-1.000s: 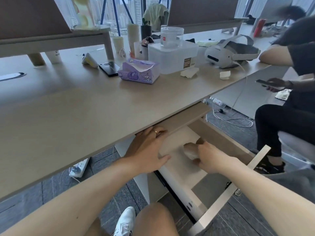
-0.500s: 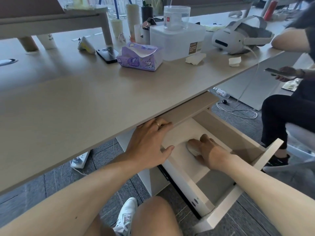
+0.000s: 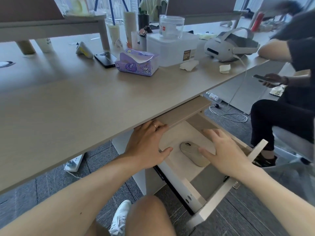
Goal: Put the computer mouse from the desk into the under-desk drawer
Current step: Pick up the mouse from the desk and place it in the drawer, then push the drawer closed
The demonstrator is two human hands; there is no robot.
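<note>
Right hand (image 3: 226, 155) has released mouse (image 3: 192, 155), fingers spread beside it | mouse flat on drawer (image 3: 221, 193) floor | left hand (image 3: 148, 145) relaxed, resting on drawer's left wall under counter (image 3: 85, 103)

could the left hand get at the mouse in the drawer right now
Probably yes: the left hand rests at the left edge of the open drawer, and the mouse lies beside it with nothing between.

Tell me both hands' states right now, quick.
Left hand: open, resting at the left edge of the drawer, holding nothing.
Right hand: open, fingers spread over the computer mouse, not gripping it.
</note>
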